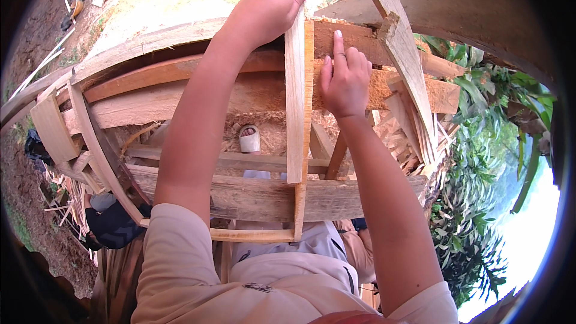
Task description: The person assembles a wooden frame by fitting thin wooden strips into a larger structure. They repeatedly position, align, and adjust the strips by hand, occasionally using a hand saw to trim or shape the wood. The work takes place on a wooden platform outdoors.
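My left hand (267,9) reaches to the far end of a pale wooden strip (294,102). Its fingers and thumb close around the strip's top. The strip runs toward me across several beams. Close along its right side lies a narrow yellowish strip (309,72) with fine lines across it. Just right of these, my right hand (348,78) rests over a rough reddish-brown beam (441,93). Its index finger stretches forward onto a darker board (354,41), thumb apart and the other fingers curled. Nothing shows in that hand.
Curved planks (162,37) form a frame around me. A slanted board (411,66) stands at the right, near offcuts and leafy plants (474,192). Below the beams, a foot in a white shoe (249,139) stands among shavings. A dark bundle (114,225) lies lower left.
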The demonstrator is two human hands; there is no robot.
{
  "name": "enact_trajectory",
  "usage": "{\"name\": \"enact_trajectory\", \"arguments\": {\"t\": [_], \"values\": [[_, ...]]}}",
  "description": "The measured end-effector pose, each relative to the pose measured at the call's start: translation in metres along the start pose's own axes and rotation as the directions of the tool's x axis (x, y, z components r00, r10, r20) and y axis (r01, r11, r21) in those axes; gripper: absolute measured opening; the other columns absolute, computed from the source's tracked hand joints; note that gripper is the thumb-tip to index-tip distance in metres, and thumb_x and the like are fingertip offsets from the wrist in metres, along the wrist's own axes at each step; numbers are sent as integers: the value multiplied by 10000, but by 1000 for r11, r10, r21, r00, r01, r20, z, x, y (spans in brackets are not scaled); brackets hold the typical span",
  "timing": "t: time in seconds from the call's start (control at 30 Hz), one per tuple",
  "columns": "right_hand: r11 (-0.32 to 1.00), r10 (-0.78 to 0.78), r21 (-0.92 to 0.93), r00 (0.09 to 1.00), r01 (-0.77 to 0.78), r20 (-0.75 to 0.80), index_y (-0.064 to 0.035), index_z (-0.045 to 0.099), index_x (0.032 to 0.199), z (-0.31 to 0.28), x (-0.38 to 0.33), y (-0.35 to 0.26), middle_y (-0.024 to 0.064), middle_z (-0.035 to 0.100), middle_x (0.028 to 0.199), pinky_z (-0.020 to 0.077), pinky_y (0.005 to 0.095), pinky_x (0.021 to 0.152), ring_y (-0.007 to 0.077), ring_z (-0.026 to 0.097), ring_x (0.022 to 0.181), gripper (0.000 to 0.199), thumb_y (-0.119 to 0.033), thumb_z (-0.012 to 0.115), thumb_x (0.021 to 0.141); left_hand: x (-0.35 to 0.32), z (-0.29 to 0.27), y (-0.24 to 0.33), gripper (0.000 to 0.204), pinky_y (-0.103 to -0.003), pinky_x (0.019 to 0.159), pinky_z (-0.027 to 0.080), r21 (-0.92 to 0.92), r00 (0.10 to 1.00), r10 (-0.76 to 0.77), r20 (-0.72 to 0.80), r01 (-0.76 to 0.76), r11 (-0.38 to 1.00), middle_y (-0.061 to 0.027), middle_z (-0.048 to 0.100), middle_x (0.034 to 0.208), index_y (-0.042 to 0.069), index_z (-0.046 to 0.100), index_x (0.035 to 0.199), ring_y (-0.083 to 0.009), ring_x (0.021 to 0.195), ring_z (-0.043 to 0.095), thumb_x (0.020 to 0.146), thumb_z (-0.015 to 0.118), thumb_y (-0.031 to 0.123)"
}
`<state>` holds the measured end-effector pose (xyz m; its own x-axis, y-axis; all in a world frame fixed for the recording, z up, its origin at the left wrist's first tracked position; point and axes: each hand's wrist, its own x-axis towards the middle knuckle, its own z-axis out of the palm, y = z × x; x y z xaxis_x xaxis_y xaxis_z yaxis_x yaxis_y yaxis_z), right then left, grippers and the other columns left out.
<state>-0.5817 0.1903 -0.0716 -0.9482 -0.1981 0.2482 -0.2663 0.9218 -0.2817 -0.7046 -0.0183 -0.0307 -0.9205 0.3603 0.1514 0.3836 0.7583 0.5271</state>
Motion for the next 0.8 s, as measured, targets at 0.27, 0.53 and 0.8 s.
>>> {"name": "enact_trajectory", "arguments": {"t": [0.27,0.53,0.8], "values": [[999,40,-26,997,-38,72,-5,597,1468,-2,1,-2,138,648,1053,461,461,925,315,607,999,534,-219,611,978,-5,2,7,385,-466,917,570,54,996,-39,-78,43,998,-195,661,1218,-14,606,1275,-392,1073,685,1089,542,316],[1000,14,8,999,-14,38,-5,561,1504,0,2,-1,87,511,927,430,438,849,285,545,897,564,-204,618,979,-7,9,5,386,-468,853,596,102,989,-99,-106,110,989,-168,684,1173,23,633,1272,-380,983,720,1061,579,342],[1000,17,-18,999,-17,41,-12,575,1495,-2,4,-3,83,524,928,438,433,835,277,552,890,556,-203,619,975,-8,5,9,384,-477,856,598,86,982,-163,-95,171,982,-161,701,1214,47,640,1256,-380,999,728,1057,582,371]]}}
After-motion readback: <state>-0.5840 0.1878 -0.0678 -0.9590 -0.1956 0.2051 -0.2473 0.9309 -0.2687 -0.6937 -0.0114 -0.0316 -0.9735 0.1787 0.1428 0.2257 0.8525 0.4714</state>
